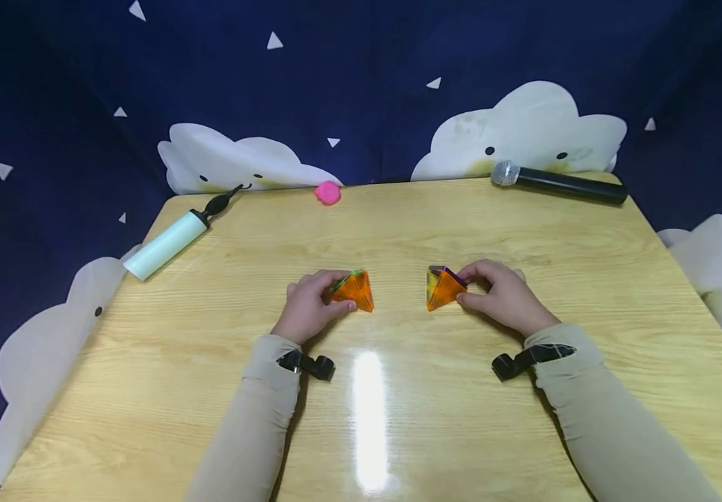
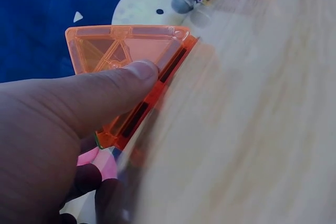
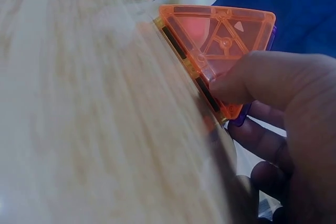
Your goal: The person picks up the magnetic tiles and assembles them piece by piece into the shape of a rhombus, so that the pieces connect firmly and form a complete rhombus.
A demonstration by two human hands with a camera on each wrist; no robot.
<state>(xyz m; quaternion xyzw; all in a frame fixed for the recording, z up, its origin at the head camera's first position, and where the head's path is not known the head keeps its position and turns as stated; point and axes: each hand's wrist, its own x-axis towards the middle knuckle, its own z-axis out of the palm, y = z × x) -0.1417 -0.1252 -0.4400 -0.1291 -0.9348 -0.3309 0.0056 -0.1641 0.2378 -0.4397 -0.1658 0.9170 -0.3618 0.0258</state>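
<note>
My left hand pinches a small pyramid of translucent magnetic tiles, orange in front with a green edge behind. In the left wrist view the thumb presses flat on its orange triangle. Across a gap, my right hand pinches a second magnetic-tile pyramid, showing orange, yellow and purple sides. The right wrist view has the thumb on its orange face, with a purple tile edge behind. Both pyramids stand at the tabletop, apart from each other. Fingers behind each pyramid are partly hidden.
A light-blue hand pump with a black handle lies at the back left. Near the back edge sits a round pink object. A microphone lies at the back right. Behind the wooden table hangs a dark blue cloud-patterned cloth.
</note>
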